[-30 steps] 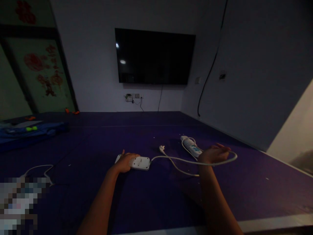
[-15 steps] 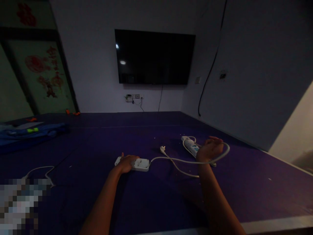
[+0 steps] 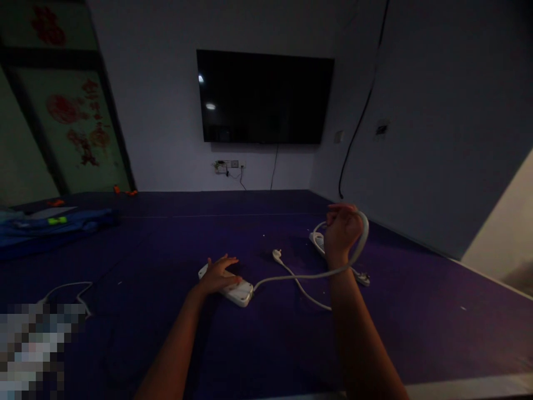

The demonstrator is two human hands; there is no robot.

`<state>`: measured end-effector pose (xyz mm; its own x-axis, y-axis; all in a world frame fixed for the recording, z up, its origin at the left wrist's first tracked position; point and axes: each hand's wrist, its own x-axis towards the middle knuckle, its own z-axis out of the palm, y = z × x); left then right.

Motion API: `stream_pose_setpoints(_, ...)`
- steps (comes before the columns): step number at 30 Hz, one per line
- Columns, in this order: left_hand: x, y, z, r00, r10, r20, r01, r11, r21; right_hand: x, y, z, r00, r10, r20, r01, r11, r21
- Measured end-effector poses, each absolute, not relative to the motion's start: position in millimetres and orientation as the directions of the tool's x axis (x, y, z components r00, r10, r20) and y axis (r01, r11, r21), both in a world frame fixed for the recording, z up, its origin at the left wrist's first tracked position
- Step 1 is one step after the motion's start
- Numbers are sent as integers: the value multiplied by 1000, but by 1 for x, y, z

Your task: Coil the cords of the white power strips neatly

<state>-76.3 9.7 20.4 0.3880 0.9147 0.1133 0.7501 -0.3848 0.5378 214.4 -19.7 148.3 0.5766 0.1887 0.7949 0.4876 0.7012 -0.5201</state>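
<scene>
My left hand lies flat, fingers spread, on a white power strip on the dark purple surface. The strip's white cord runs right and loops up around my raised right hand, which is closed around the cord. The cord's plug lies on the surface between my hands. A second white power strip lies just behind my right hand, partly hidden by it.
A dark television hangs on the far wall above a wall socket. A blue bundle lies at the far left. Another white cable rests on the surface at the near left. A black cable runs down the right wall.
My right hand has risen and swung left, winding the cord into a loop around it. The power strip under my left hand has turned slightly, and my left fingers have spread.
</scene>
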Motion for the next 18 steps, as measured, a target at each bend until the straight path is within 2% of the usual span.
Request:
stream_pose_setpoints(5,-58,0,23,391,879,273,661,-474,582,202,-29,164,463,169,870,506,755,-416)
stream_pose_setpoints(10,-28,5,36,409,837,363,549,-544,635,203,-36,169,359,155,921,560,753,-345)
stream_pose_setpoints(12,-10,15,44,494,785,375,550,-616,564,205,-38,170,369,137,919,564,753,-339)
stream_pose_setpoints(14,11,28,48,608,712,351,575,-700,424,206,-39,170,382,129,915,569,747,-343)
stream_pose_setpoints(16,35,40,49,723,646,247,608,-764,216,207,-38,170,374,139,917,585,732,-350)
stream_pose_setpoints(18,56,49,44,758,624,189,606,-782,147,209,-37,170,351,143,925,607,718,-342)
